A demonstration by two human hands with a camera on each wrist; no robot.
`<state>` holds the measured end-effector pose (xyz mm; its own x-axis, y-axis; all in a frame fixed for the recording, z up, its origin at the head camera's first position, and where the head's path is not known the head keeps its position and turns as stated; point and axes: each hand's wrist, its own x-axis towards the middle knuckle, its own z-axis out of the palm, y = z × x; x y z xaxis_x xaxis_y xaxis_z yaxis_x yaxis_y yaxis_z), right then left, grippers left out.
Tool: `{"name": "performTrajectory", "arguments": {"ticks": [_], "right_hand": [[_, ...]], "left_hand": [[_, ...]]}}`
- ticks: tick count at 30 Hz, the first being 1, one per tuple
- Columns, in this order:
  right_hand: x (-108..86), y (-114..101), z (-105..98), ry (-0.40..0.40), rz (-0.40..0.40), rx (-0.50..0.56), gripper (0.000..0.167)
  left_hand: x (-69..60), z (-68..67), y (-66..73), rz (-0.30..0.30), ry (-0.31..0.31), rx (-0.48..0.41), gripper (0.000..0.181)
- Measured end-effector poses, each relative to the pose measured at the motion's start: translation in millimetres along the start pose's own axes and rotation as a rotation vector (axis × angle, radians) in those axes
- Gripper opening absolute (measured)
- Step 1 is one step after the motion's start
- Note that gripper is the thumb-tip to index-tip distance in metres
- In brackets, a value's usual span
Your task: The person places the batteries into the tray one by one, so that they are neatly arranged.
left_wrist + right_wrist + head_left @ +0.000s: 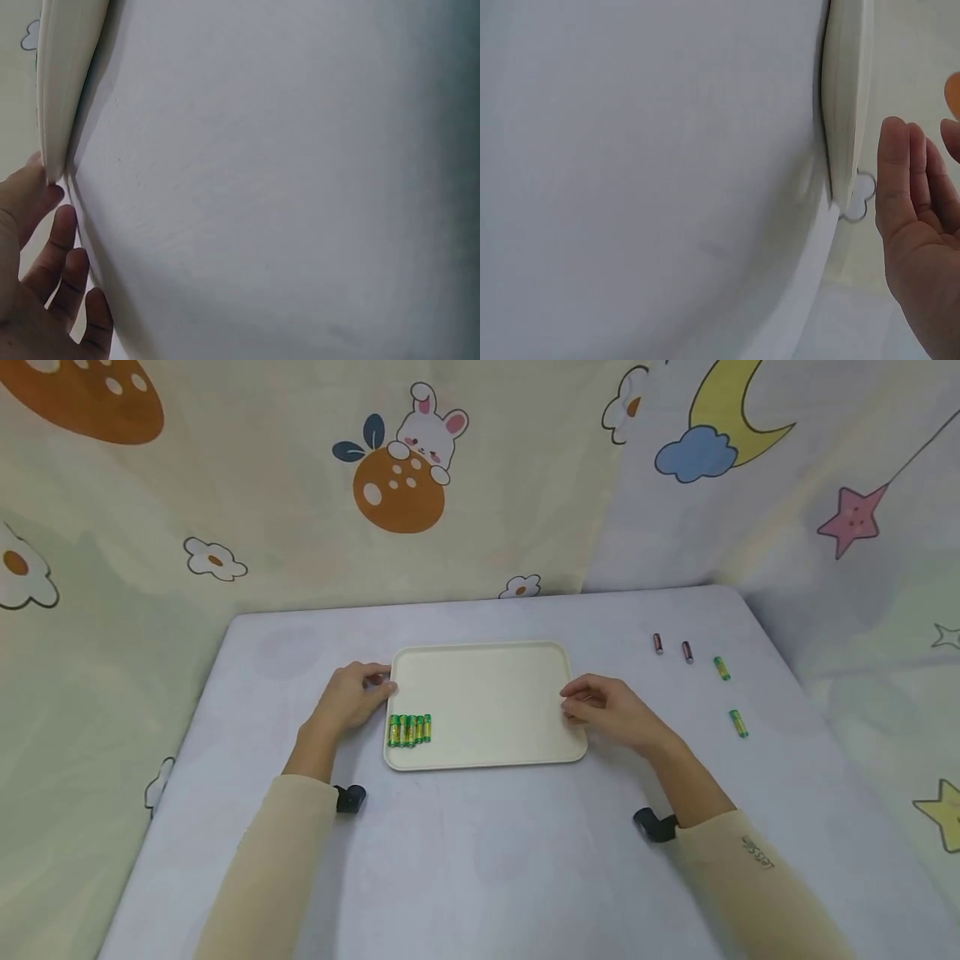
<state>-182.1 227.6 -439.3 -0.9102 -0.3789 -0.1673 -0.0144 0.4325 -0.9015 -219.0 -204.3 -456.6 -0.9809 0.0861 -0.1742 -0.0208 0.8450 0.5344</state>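
A cream rectangular tray [487, 693] lies on the table, with a row of several green batteries [410, 730] standing side by side near its left edge. At the tray's left edge my left hand [351, 697] pinches the rim between thumb and fingers; the left wrist view shows this hand [45, 262] at the tray's side [69, 82]. My right hand [615, 710] is at the right edge, its fingers lightly bent over the rim. In the right wrist view that hand [922, 210] holds nothing and appears apart from the tray's side [846, 97].
Right of the tray, two dark batteries [657, 643] [687, 652] and two green-yellow batteries [722, 668] [738, 723] lie on the white-covered table [495, 860]. A patterned curtain [525, 477] hangs behind the table.
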Motion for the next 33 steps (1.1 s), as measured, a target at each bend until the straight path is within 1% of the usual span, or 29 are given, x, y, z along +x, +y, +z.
{"name": "performTrajectory", "arguments": {"ticks": [3, 9, 15, 20, 25, 30, 33], "right_hand": [[-6.9, 4.5, -13.6, 0.028, 0.015, -0.037, 0.034], [-27.6, 18.0, -41.2, 0.130, 0.086, -0.148, 0.036], [-48.6, 36.7, -72.2, 0.251, 0.111, -0.203, 0.040], [-67.4, 43.1, -95.6, 0.310, 0.152, -0.261, 0.044], [-82.0, 54.0, -113.1, 0.389, 0.194, -0.324, 0.046], [-90.7, 71.1, -126.0, 0.472, 0.268, -0.391, 0.048], [-95.4, 78.4, -133.0, 0.503, 0.308, -0.419, 0.051]], "left_hand": [[0.7, -1.2, -1.1, 0.003, -0.006, 0.009, 0.049], [1.3, -1.4, -0.7, 0.012, -0.011, 0.020, 0.049], [0.7, -2.0, -0.9, 0.005, -0.010, 0.004, 0.049], [1.8, -0.9, -3.5, 0.013, -0.002, 0.002, 0.049], [1.0, -1.0, -4.0, 0.012, 0.004, 0.004, 0.049], [0.8, -0.6, -4.0, 0.013, 0.000, 0.007, 0.049], [1.1, -0.1, -3.3, 0.013, -0.004, 0.008, 0.049]]}}
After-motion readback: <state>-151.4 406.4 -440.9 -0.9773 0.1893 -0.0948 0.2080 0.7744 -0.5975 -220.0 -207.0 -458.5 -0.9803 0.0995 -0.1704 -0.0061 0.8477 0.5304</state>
